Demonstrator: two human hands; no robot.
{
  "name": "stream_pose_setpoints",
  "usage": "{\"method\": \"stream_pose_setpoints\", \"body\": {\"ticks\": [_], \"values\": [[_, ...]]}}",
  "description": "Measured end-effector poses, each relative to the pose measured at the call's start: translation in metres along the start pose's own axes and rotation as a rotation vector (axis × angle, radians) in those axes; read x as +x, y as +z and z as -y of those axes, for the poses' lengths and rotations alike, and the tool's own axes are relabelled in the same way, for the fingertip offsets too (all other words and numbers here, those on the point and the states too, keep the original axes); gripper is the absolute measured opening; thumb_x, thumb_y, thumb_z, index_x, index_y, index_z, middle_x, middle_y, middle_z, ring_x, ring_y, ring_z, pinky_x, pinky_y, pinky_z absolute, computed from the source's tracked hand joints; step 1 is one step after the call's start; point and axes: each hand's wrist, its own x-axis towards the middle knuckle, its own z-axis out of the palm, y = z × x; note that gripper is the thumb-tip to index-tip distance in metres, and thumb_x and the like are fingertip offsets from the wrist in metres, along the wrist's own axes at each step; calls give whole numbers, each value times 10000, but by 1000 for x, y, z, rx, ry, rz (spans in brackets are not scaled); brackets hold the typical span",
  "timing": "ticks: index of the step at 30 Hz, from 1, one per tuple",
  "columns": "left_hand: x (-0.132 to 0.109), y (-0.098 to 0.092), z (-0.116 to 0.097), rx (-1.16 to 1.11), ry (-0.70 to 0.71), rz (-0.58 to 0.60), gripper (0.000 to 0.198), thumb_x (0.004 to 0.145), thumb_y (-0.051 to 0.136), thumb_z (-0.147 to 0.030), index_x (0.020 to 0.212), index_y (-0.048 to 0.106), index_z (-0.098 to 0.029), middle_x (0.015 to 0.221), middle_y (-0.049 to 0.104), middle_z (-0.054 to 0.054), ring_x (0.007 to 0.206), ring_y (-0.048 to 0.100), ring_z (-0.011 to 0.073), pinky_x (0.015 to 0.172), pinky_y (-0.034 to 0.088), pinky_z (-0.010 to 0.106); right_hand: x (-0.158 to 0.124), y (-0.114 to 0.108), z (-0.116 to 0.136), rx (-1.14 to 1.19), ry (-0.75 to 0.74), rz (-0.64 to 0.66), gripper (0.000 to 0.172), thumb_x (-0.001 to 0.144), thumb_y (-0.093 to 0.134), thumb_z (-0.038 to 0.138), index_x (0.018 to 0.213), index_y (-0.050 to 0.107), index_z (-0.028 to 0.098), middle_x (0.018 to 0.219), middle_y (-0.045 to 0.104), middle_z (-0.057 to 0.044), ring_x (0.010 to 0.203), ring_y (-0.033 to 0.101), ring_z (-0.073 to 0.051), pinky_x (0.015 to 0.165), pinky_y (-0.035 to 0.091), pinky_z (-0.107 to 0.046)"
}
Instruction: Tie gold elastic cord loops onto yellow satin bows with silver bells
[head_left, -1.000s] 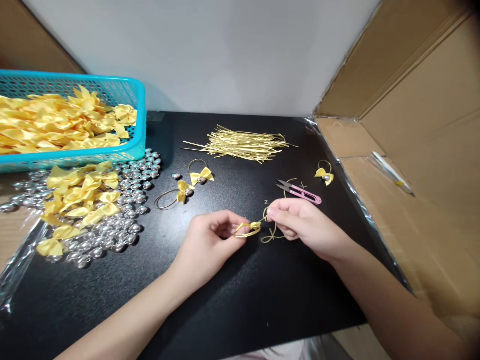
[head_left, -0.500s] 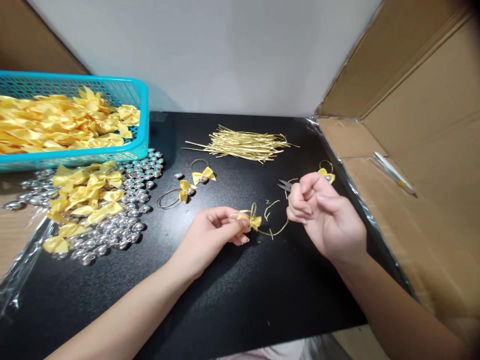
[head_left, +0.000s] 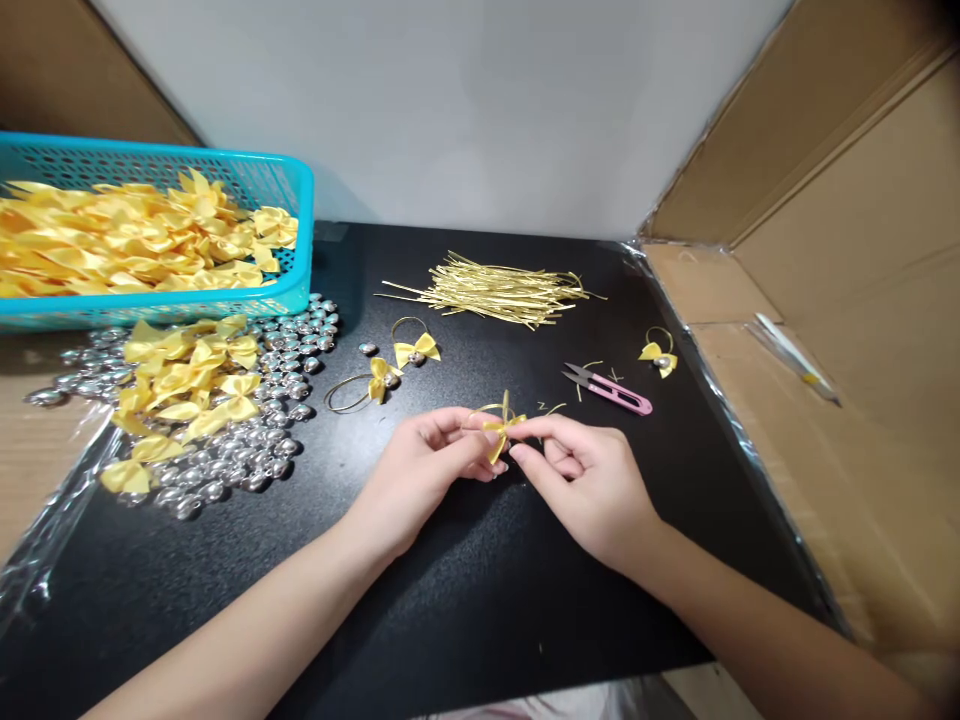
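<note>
Between the thumb and fingers of my left hand (head_left: 427, 460) is a yellow ribbon bow (head_left: 495, 445) with a gold cord (head_left: 505, 405) looped at it. My right hand (head_left: 600, 485) meets the bow from the right, its index fingertip and thumb closed at the bow's edge and cord. The fingertips partly cover the bow. Just beyond my right hand lie pink thread snips (head_left: 619, 393), blades pointing left, with gold cord scraps around them. Left of my hands rest two yellow bows on cord loops, one bow (head_left: 384, 380) nearer and another bow (head_left: 417, 350) behind it.
A turquoise basket (head_left: 304, 230) of yellow bows stands at the back left. Before it lie loose bows (head_left: 217, 400) among silver beads (head_left: 255, 465). Gold cords (head_left: 502, 290) are bundled at the back. Another looped bow (head_left: 658, 358) and a white-handled tool (head_left: 795, 358) lie right.
My right hand has come left and down from the cord's far end to the bow. The snips it was covering are now fully visible. My left hand still holds the bow.
</note>
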Motion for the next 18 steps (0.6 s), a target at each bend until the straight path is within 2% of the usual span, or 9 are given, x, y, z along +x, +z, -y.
{"method": "stream_pose_setpoints", "body": {"ticks": [4,10,13,18], "values": [[-1,-1,3,71,25,-9,251,667,821,-295,837,741,-128,667,710,18,609,643,117,634,514,216,-1,6,-4,-81,-37,-99,160,852,621,250,887,739,147,492,267,93,448,238,-62,476,252,-226],[-5,3,2,144,118,-1,213,673,809,-305,766,721,-134,672,714,23,635,638,126,653,505,222,-2,9,-5,-85,12,-140,177,851,621,277,877,736,145,487,262,92,445,237,-66,472,254,-231],[-7,5,2,191,154,-16,195,668,802,-296,740,711,-140,686,714,25,645,635,138,644,493,232,0,10,-3,-39,72,-133,184,836,629,293,871,732,144,485,262,91,450,239,-67,473,252,-232],[-7,5,5,232,166,-2,168,694,791,-294,733,714,-149,664,695,8,616,613,125,606,469,217,4,8,0,184,254,-47,186,787,638,310,814,704,138,489,258,91,449,212,-62,441,200,-225]]}}
